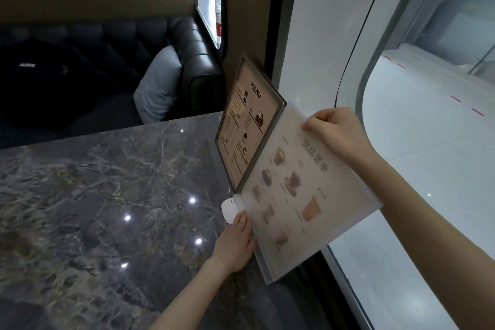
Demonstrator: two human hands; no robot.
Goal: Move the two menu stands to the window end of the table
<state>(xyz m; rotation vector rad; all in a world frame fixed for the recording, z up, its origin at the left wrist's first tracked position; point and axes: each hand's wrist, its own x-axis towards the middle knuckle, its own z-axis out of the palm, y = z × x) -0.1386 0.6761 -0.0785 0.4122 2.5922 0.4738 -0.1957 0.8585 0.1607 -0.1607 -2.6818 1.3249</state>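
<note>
Left hand (235, 242) and right hand (334, 131), fingers gripping frosted menu stand (308, 190), its print blurred.

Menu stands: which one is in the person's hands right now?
The pale drinks menu stand nearer the camera: right hand on its top edge, left hand at its base. The dark-framed "MENU" stand behind it is untouched.
</note>
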